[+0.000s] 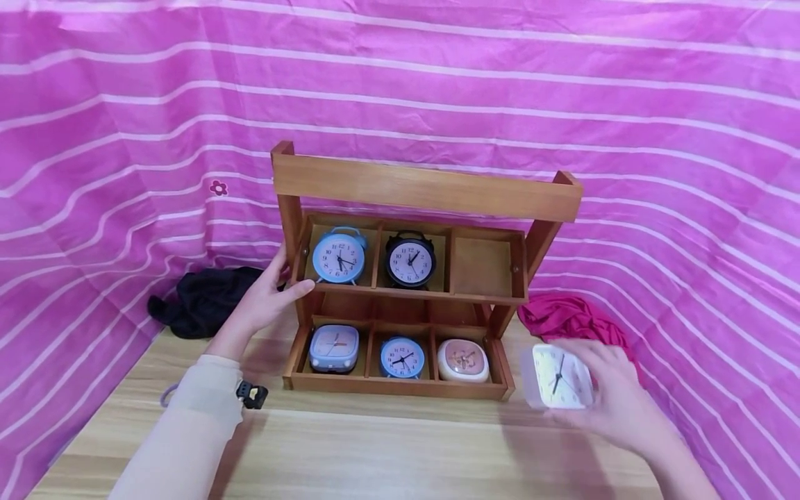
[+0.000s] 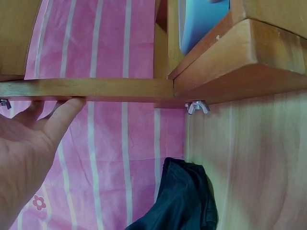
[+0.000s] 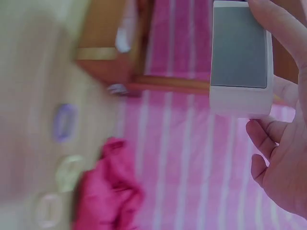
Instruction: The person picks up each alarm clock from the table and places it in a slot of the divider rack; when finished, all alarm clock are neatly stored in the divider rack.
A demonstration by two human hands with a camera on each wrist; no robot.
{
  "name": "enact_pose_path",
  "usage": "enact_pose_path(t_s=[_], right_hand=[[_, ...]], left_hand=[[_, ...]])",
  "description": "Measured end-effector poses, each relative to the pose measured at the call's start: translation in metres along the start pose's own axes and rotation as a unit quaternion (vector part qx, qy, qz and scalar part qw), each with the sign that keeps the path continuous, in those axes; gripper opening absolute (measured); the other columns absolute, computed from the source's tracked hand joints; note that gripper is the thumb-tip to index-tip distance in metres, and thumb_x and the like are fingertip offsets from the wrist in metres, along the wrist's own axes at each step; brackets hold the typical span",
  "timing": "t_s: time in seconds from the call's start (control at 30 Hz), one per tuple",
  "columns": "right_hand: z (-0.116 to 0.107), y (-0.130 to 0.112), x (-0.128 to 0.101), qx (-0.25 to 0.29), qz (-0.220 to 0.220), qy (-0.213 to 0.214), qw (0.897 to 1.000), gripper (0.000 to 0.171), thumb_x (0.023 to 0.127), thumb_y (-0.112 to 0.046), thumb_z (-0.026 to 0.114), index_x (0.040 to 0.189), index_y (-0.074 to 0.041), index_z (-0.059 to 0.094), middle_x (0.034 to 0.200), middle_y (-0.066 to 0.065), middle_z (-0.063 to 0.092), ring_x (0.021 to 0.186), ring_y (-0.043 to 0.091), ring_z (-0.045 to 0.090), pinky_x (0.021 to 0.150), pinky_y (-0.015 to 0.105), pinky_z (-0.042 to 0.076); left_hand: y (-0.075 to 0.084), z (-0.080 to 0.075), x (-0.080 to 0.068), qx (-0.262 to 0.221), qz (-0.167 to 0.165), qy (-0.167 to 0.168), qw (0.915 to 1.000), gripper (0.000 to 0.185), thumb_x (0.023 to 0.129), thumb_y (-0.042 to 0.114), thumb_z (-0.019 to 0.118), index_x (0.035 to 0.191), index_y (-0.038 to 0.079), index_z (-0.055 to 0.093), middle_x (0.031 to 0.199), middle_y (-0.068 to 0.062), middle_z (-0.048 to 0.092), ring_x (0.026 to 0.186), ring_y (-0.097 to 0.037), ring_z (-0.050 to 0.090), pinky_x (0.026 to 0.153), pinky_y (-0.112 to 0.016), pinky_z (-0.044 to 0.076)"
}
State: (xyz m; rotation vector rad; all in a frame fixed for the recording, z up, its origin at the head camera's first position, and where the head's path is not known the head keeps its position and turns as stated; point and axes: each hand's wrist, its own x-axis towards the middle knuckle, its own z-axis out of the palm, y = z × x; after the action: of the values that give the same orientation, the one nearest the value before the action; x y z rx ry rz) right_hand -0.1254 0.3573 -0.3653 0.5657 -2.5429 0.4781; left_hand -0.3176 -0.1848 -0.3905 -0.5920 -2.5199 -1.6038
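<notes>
A wooden two-tier rack (image 1: 400,382) stands on the table, divided into compartments. Blue (image 1: 339,258) and black (image 1: 410,262) alarm clocks occupy the upper left and middle; its upper right compartment (image 1: 482,267) is bare. Below sit a bluish square clock (image 1: 334,347), a small blue clock (image 1: 402,357) and a white-and-pink clock (image 1: 463,360). My left hand (image 1: 265,298) touches the rack's left upright (image 2: 120,88), fingers nearly straight, thumb reaching across the front. Right of the rack, my right hand (image 1: 615,392) grips a white square clock (image 1: 562,376), blurred; its grey panel (image 3: 240,48) shows in the right wrist view.
Black cloth (image 1: 203,298) lies left of the rack, and crimson cloth (image 1: 578,319) behind my right hand. Pink striped fabric (image 1: 400,83) hangs around the table. A purple ring-shaped item (image 3: 64,122) and paler ones lie on the table in the right wrist view.
</notes>
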Motion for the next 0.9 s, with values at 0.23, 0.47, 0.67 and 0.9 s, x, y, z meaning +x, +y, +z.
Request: enact_pose_path(t_s=[0.23,0.47,0.67,0.9], right_hand=[[-0.023,-0.013,0.056,-0.012,-0.014,0.014,1.0,0.109,0.044,-0.037,0.107,0.141,-0.013,0.063,0.13,0.016,0.063,0.113,0.037,0.049,0.087,0.054,0.034],[-0.029,-0.033,0.107,-0.009,-0.002,0.015,1.0,0.104,0.054,-0.037,0.105,0.145,-0.015,0.06,0.133,0.02,0.061,0.115,0.039,0.048,0.085,0.049,0.037],[-0.013,-0.041,0.148,-0.04,0.006,0.008,0.999,0.1,0.058,-0.04,0.103,0.143,-0.012,0.059,0.133,0.023,0.061,0.116,0.041,0.053,0.09,0.055,0.04],[0.011,-0.039,0.172,-0.075,0.058,-0.029,0.995,0.1,0.065,-0.046,0.098,0.146,-0.008,0.054,0.141,0.025,0.055,0.124,0.043,0.052,0.107,0.07,0.038]], left_hand=[[-0.002,0.0,0.0,-0.009,0.005,-0.001,1.0,0.096,0.102,0.029,0.069,0.163,0.053,0.0,0.173,-0.013,0.019,0.152,-0.051,0.025,0.117,-0.073,0.027],[-0.001,0.001,0.001,-0.012,0.003,-0.002,0.9999,0.096,0.102,0.029,0.069,0.163,0.054,-0.001,0.173,-0.013,0.019,0.152,-0.052,0.024,0.116,-0.073,0.027],[-0.003,0.001,0.001,-0.011,0.003,-0.003,0.9999,0.096,0.102,0.029,0.069,0.163,0.053,-0.001,0.172,-0.015,0.02,0.152,-0.052,0.025,0.116,-0.072,0.028],[-0.001,0.0,0.0,-0.01,-0.001,-0.004,0.9999,0.096,0.102,0.031,0.069,0.162,0.057,-0.001,0.174,-0.011,0.017,0.153,-0.051,0.023,0.117,-0.072,0.027]])
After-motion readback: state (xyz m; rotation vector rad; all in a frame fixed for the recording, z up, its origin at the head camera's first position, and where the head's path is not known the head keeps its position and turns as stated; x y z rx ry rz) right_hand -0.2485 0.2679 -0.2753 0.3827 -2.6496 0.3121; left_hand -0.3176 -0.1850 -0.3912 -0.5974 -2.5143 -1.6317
